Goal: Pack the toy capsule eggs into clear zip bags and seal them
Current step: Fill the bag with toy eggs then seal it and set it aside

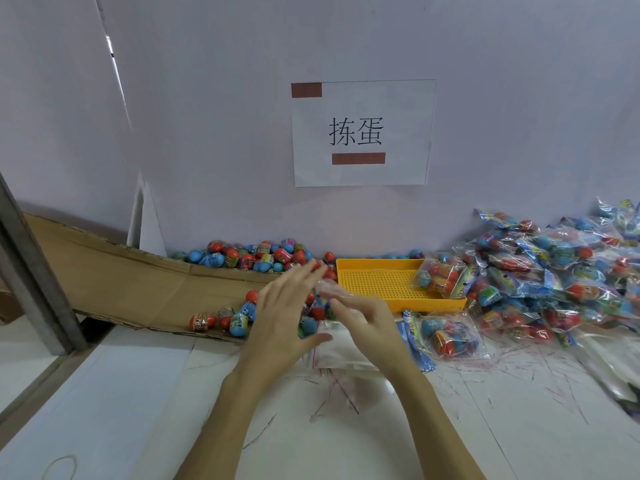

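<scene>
Loose toy capsule eggs (249, 256), red and blue, lie heaped against the back wall. More eggs (228, 318) sit on the flat cardboard near my hands. My left hand (284, 313) is spread with straight fingers over these eggs, its fingertips blurred. My right hand (367, 323) holds a clear zip bag (341, 348) by its upper part; the bag hangs between both hands and its lower end rests on the white table. I cannot see any egg inside it.
A yellow perforated tray (374, 278) behind my right hand holds one packed bag (440, 277). Another packed bag (450, 336) lies just right of my wrist, and several packed bags (554, 282) are piled at the right. Cardboard (121, 271) and a metal post (31, 265) stand at the left.
</scene>
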Available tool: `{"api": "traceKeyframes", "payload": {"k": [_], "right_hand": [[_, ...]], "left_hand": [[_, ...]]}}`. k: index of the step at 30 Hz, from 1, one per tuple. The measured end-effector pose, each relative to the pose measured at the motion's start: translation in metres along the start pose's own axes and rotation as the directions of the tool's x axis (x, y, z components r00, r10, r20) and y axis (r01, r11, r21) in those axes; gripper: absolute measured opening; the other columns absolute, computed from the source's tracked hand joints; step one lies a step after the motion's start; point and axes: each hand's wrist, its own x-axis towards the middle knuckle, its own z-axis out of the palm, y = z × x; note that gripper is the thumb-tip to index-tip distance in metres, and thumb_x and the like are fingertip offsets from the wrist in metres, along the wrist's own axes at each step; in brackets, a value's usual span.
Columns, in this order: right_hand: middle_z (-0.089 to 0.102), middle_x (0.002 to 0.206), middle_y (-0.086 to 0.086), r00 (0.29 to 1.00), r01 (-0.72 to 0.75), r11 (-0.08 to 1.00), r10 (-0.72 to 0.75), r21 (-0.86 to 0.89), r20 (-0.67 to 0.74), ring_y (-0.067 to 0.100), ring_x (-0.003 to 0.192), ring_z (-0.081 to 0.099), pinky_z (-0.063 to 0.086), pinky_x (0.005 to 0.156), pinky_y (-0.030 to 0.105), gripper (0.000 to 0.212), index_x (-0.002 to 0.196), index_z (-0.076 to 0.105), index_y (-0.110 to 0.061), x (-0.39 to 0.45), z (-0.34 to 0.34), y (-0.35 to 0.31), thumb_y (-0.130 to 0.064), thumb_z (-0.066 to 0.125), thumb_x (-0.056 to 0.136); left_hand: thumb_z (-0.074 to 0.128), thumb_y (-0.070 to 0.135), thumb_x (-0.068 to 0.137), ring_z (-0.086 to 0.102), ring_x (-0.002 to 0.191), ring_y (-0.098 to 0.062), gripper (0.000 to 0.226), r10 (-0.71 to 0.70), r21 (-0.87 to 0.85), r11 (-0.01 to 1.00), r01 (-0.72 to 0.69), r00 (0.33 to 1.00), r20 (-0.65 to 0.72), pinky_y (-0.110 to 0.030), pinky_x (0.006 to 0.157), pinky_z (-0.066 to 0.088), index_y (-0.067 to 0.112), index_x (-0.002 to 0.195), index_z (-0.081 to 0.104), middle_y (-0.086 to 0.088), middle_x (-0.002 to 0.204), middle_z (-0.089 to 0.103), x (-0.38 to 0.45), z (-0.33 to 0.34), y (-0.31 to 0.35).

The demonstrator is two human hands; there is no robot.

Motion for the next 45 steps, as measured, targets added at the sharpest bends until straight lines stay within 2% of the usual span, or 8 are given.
{"api": "traceKeyframes", "payload": {"k": [5,11,16,20,29,33,38,45], "right_hand": [[0.074,0.074,-0.002,0.981,0.189,0.937,-0.194,-0.294,0.013,0.018,0.072,0.068,0.053,0.071,0.043,0.027,0.079,0.078,-0.011,-0.003,0.016,0.002,-0.008,0.059,0.097],[0.073,0.110,-0.009,0.910,0.259,0.930,-0.326,-0.261,-0.258,0.004,0.108,0.065,0.051,0.090,0.017,0.022,0.110,0.076,-0.014,-0.004,0.028,-0.007,-0.009,0.058,0.098],[0.068,0.116,-0.010,0.968,0.184,0.902,-0.236,-0.391,-0.089,0.003,0.107,0.059,0.051,0.091,0.023,0.028,0.119,0.070,-0.020,-0.007,0.044,0.006,-0.005,0.059,0.099],[0.058,0.124,-0.008,0.993,0.093,0.796,-0.027,-0.598,0.118,0.013,0.112,0.046,0.045,0.096,0.025,0.033,0.132,0.066,-0.027,-0.012,0.058,0.019,-0.018,0.062,0.100],[0.051,0.131,-0.006,0.997,0.066,0.746,-0.016,-0.663,0.081,0.014,0.118,0.039,0.039,0.104,0.024,0.043,0.140,0.056,-0.022,-0.010,0.063,0.022,-0.028,0.064,0.098],[0.060,0.125,-0.011,0.970,-0.039,0.925,-0.055,-0.378,-0.237,0.003,0.114,0.052,0.039,0.090,0.004,0.038,0.138,0.056,-0.021,-0.006,0.055,0.012,-0.019,0.062,0.100],[0.066,0.113,-0.006,0.838,-0.010,0.996,-0.038,-0.085,-0.544,0.011,0.101,0.065,0.055,0.077,0.017,0.018,0.120,0.060,-0.021,-0.002,0.035,0.001,-0.016,0.060,0.102],[0.063,0.120,-0.002,0.838,0.236,0.941,-0.323,-0.241,-0.439,0.014,0.102,0.066,0.057,0.079,0.021,0.030,0.125,0.066,-0.019,0.001,0.018,-0.009,-0.004,0.060,0.099]], "left_hand": [[0.091,0.015,0.073,0.059,0.122,-0.016,0.080,0.159,0.079,0.985,-0.151,0.980,-0.118,-0.042,0.108,0.048,0.018,0.144,0.055,0.001,0.125,0.072,-0.004,0.012,0.017],[0.076,0.019,0.092,0.074,0.075,-0.013,0.031,-0.089,0.005,0.996,0.094,0.955,-0.283,-0.029,0.066,0.063,0.012,0.122,0.073,-0.001,0.091,0.078,0.000,-0.012,0.010],[0.084,0.024,0.085,0.075,0.071,-0.008,0.019,-0.712,-0.646,0.642,0.413,0.635,-0.302,-0.020,0.061,0.058,0.020,0.100,0.072,0.006,0.081,0.077,0.000,-0.032,-0.011],[0.085,0.042,0.081,0.071,0.070,-0.002,0.022,-0.779,-0.613,0.604,0.509,0.538,-0.322,-0.028,0.065,0.057,0.028,0.084,0.068,0.010,0.076,0.075,-0.002,-0.031,-0.019],[0.079,0.039,0.088,0.072,0.070,0.001,0.012,-0.722,-0.591,0.648,0.481,0.635,-0.275,-0.025,0.064,0.056,0.031,0.084,0.072,0.018,0.075,0.076,0.000,-0.028,-0.015],[0.079,0.029,0.089,0.074,0.078,-0.002,0.006,-0.654,-0.609,0.646,0.460,0.744,-0.133,-0.030,0.076,0.059,0.030,0.090,0.073,0.016,0.081,0.078,-0.001,-0.028,-0.017],[0.085,0.039,0.080,0.075,0.078,-0.007,0.019,-0.498,-0.560,0.668,0.490,0.854,0.154,-0.030,0.070,0.060,0.030,0.093,0.075,0.009,0.082,0.079,0.000,-0.026,-0.005],[0.091,0.027,0.075,0.075,0.084,-0.003,0.022,-0.367,-0.527,0.739,0.420,0.907,0.207,-0.012,0.076,0.055,0.024,0.092,0.078,0.012,0.083,0.079,0.002,-0.015,0.007]]}}
